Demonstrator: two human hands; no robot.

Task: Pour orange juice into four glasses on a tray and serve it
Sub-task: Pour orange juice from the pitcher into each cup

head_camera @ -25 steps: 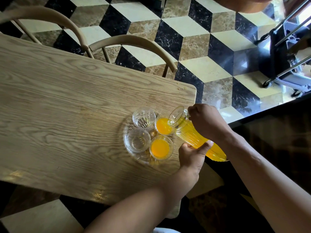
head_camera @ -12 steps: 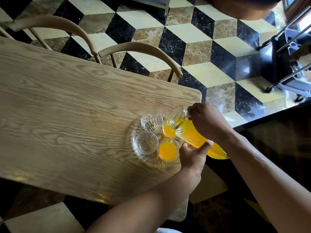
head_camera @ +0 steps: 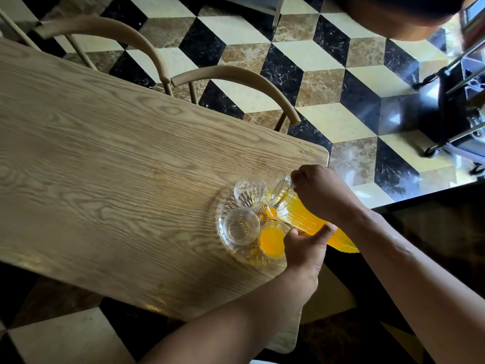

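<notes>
Setting: wooden table (head_camera: 105, 166) on a chequered marble floor (head_camera: 301, 74), two curved chairs (head_camera: 236, 77) tucked in at its far edge.
Right grip: I see my right hand (head_camera: 319, 191) closed round the handle of the ribbed glass pitcher (head_camera: 301, 214), which is tipped down toward the glasses.
Left grip: my left hand (head_camera: 305, 245) cups the pitcher's underside, thumb on its side.
Task things: round glass tray (head_camera: 223, 232) near the table's corner; near glass (head_camera: 271, 240) full of orange juice; two glasses (head_camera: 241, 225) empty (a fourth is mostly hidden under the spout).
Overfill risk: I cannot see that hidden glass's level, so it may brim over.
Spill risk: the spout sits beside the far empty glass (head_camera: 248, 190); a drifting stream would land on the tray.
Edge risk: the tray lies close to the edge, so a nudge from my left hand could shift it.
</notes>
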